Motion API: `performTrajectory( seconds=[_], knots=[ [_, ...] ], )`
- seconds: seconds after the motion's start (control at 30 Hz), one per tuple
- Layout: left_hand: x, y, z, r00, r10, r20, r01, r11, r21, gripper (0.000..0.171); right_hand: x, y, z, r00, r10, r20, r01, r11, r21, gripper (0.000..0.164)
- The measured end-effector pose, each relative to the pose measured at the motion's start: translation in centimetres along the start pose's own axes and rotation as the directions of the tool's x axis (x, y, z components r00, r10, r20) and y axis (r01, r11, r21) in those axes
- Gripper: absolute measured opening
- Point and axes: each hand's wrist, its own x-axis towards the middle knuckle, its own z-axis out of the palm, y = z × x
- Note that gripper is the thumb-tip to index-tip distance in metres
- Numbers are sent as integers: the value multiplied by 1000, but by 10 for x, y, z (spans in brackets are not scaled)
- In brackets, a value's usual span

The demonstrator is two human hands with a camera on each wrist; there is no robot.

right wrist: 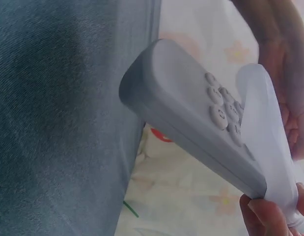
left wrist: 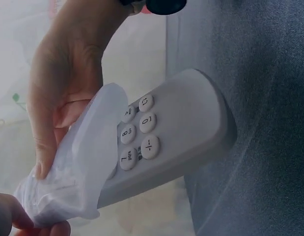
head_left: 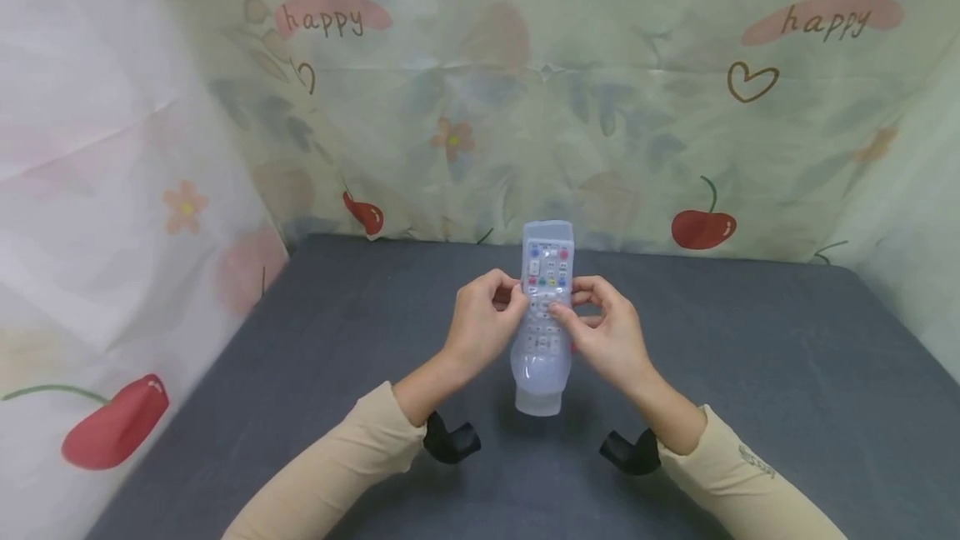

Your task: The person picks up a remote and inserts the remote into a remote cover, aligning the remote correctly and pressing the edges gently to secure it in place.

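Observation:
A grey remote control point(head_left: 537, 404) stands tilted inside a translucent, flexible remote cover point(head_left: 543, 367). Its lower end sticks out bare below the cover's flared, loose lip. Round number buttons show on the bare grey part point(left wrist: 186, 110) in the left wrist view. My left hand point(head_left: 486, 319) pinches the covered remote's left edge between thumb and fingers. On the opposite edge, my right hand point(head_left: 611, 336) grips it, thumb over the buttons and fingers at the side. In the right wrist view the cover point(right wrist: 267, 132) bulges away from the remote's face. The remote's back is hidden.
A dark grey cloth-covered table point(head_left: 337, 440) lies below the hands. Printed fabric curtains point(head_left: 525, 107) rise behind it and at both sides. Black wrist mounts point(head_left: 452, 440) hang under the forearms near the tabletop.

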Motion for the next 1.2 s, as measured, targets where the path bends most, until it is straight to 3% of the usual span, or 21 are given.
performTrajectory(
  seconds=[0.27,0.5,0.77,0.87,1.2],
  knots=[
    [-1,-1,-1,999,-26,18,26,1000,15,15,-1,7,-1,999,-53,10,53,998,18,35],
    [-2,-2,-2,999,-49,23,50,998,-40,24,-1,0,-1,998,35,55,-34,999,-29,34],
    [4,-3,-2,995,-77,57,78,997,-20,37,-1,-1,-1,997,35,63,-33,999,-38,35],
    [6,-5,-2,994,-68,85,69,997,-17,33,-1,0,-2,995,38,87,-35,999,-33,34],
    [10,-10,-2,978,-145,151,170,971,-169,23,3,5,-3,989,-36,146,44,998,-48,34]
  ],
)
